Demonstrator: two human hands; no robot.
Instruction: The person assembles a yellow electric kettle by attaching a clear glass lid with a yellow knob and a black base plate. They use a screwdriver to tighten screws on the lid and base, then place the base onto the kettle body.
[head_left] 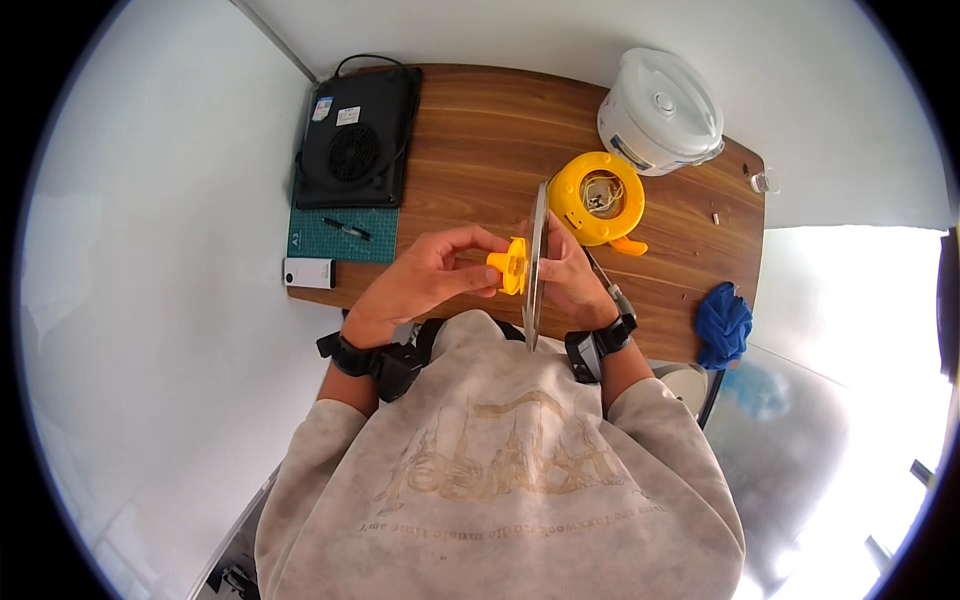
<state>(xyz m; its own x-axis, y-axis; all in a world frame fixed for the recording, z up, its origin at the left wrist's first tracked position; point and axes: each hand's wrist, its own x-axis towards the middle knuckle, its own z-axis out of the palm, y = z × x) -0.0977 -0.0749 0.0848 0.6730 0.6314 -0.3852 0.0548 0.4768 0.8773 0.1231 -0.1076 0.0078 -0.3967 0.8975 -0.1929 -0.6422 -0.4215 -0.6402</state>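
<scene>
Close in front of my chest, a round pot lid (534, 300) with a metal rim stands on edge, seen almost side-on. My right hand (575, 275) grips it from its right face, with part of the fingers hidden behind it. A yellow plastic lid knob (513, 266) with a flared base sits against or very near the lid's left face; I cannot tell whether it is fastened. The fingers and thumb of my left hand (430, 275) are closed round this knob. Beyond the lid, a yellow ring-shaped appliance body (567, 185) with a handle shows loose wires inside.
A white lidded pot (655, 120) stands at the far right. At the far left lies a black appliance (385, 110) with a fan grille, beside a green cutting mat (310, 236), a black pen (346, 229) and a white box-like device (309, 273). A blue cloth (723, 325) hangs at the right edge.
</scene>
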